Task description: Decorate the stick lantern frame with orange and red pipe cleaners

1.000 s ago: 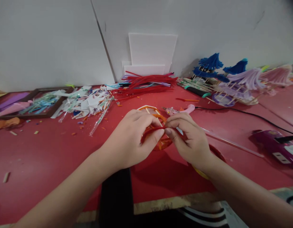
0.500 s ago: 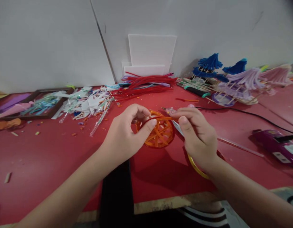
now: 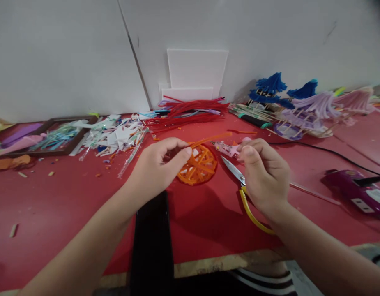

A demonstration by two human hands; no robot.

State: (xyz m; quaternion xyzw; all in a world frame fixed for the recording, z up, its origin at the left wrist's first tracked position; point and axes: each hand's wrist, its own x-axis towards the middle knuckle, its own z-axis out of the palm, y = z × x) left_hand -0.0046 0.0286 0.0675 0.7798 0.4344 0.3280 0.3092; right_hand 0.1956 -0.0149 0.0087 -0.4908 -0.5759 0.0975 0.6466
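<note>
Over the tabletop (image 3: 202,226), our left hand (image 3: 159,166) pinches an orange strip (image 3: 213,139) by the latticed disc (image 3: 202,164). Our right hand (image 3: 266,176) curls near scissors (image 3: 235,170); can't tell if holding.

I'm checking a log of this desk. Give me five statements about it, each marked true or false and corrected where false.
1. The left hand holds an orange strip. True.
2. The scissors lie left of the orange lattice. False: they lie right of it.
3. White boards stand against the wall. True.
4. The red sticks lie nearer the camera than the orange lattice. False: they lie farther back.
5. The purple box sits right of the scissors. True.
</note>
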